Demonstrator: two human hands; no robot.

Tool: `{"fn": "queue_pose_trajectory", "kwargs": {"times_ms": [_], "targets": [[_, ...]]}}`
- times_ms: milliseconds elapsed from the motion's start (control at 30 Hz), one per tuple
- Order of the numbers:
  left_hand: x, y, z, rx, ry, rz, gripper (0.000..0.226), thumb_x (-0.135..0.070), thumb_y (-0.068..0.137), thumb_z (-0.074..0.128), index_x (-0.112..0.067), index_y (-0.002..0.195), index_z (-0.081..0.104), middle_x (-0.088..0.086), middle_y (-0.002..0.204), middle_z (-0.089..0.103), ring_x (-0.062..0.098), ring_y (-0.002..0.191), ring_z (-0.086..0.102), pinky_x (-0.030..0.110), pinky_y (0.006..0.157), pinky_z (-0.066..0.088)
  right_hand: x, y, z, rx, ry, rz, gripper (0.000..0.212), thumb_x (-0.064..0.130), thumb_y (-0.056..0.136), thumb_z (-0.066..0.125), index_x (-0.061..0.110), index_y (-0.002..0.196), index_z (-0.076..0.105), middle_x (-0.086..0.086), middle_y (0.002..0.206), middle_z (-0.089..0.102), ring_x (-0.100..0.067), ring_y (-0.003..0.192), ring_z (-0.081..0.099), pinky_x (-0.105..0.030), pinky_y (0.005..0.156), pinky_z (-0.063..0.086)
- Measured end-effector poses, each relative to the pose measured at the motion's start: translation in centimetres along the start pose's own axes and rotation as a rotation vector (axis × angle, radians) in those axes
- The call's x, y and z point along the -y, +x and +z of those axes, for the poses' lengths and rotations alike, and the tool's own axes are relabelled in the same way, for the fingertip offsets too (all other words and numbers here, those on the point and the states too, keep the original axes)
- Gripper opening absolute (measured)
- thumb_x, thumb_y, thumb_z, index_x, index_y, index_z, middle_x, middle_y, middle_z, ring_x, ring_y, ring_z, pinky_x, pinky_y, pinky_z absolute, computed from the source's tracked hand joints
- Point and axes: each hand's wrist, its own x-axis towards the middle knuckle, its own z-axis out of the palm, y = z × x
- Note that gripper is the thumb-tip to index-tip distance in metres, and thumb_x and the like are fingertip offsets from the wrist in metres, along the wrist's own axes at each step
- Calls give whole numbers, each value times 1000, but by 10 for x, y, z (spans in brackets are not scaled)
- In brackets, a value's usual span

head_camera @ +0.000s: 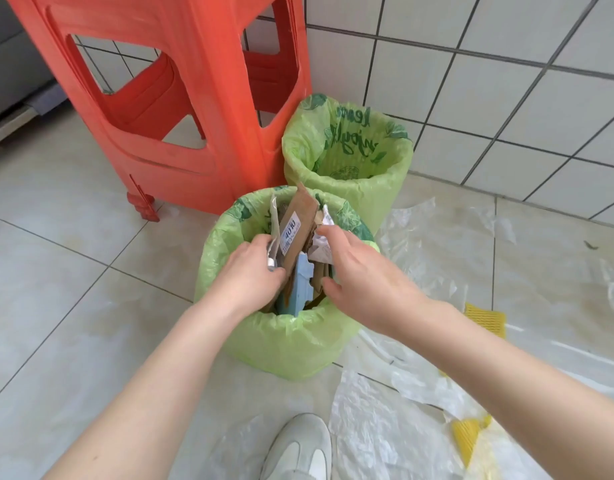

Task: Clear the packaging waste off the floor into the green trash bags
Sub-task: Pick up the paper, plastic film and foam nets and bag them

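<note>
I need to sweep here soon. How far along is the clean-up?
Partly done. The near green bag already holds cardboard and blue foam. Both hands, left hand and right hand, are pressing that waste down. Left: clear plastic sheets and yellow scraps on the floor; the far green bag looks nearly empty.

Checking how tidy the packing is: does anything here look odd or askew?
Yes. A cardboard piece juts tilted above the rim of the near green bag, which looks crammed, while the far green bag looks almost empty.
</note>
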Motion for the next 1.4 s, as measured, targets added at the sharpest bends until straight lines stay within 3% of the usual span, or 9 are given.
{"fn": "queue_pose_trajectory", "kwargs": {"times_ms": [267,400,500,600,700,833,1100,1267,1400], "targets": [[5,-43,-16,-217,-5,242,74,-24,80,69,-27,144,33,-5,145,37,17,136,28,24,108,21,-12,-28,-7,-161,82,22,43,17,93,49,17,135,42,-1,133,49,-21,124,44,-34,100,40],[5,-71,-4,-361,-64,416,58,-12,77,71,-23,130,52,-9,122,51,12,120,42,-1,95,20,-20,-59,-1,-216,120,8,34,15,92,52,17,126,50,1,124,53,-17,118,48,-26,96,38],[7,-92,10,-393,-151,524,39,-3,76,71,-16,112,64,-6,103,61,10,96,56,12,84,42,-27,-82,12,-257,181,4,29,11,89,54,17,117,54,6,111,56,-13,107,53,-21,90,39],[22,-106,23,-148,-171,591,25,-2,78,70,-16,98,67,-9,83,63,4,77,58,14,70,44,-36,-108,33,-249,256,-4,27,7,88,55,17,112,56,8,101,58,-8,99,54,-19,85,40],[51,-106,43,187,-72,465,20,-14,80,71,-25,95,66,-13,79,62,6,76,58,14,69,43,-50,-132,66,-158,306,16,27,5,87,57,18,111,58,8,99,58,-8,97,54,-17,85,39],[101,-95,93,394,139,263,27,-18,78,69,-26,104,64,-13,92,59,12,81,57,24,76,46,-71,-152,112,45,268,114,26,15,90,56,20,116,56,8,104,54,-13,103,53,-27,87,44],[172,-124,146,365,292,-29,70,-23,68,74,-29,130,40,0,121,36,24,113,43,31,96,42,-95,-162,175,405,-154,-35,63,40,88,59,16,141,34,-4,142,38,-30,124,40,-36,102,40],[186,-121,150,259,150,-47,55,-5,65,74,-18,115,54,0,106,43,24,92,55,33,86,46,-91,-151,193,333,-309,-88,76,38,50,89,12,115,59,-9,112,60,-35,98,59,-39,79,54],[184,-110,148,141,132,-16,28,7,74,61,-6,99,61,1,83,49,29,78,55,29,66,36,-94,-142,199,272,-364,-79,58,18,41,90,14,92,62,-7,92,59,-30,80,58,-36,67,54]]}}
